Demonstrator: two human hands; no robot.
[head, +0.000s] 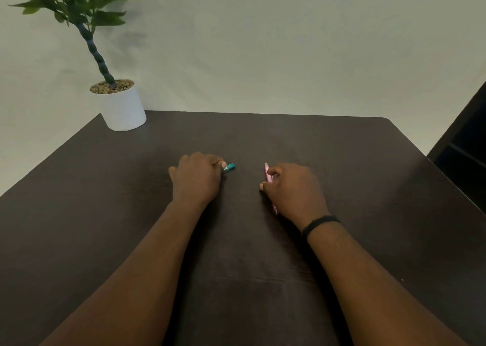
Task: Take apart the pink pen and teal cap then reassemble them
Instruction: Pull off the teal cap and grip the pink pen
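Observation:
The teal cap (pixel 229 167) and the pink pen (pixel 268 177) are apart, one in each hand, low over the dark table (pixel 342 161). My left hand (pixel 197 178) pinches the cap, whose end sticks out to the right past my fingertips. My right hand (pixel 294 190) is closed around the pen, which runs from near my index finger down toward my wrist; most of its barrel is hidden by the hand. A gap of bare table lies between cap and pen.
A potted plant in a white pot (pixel 122 106) stands at the table's far left corner. A pale wall runs behind the table. Dark furniture (pixel 465 146) stands off the right edge. A black band circles my right wrist.

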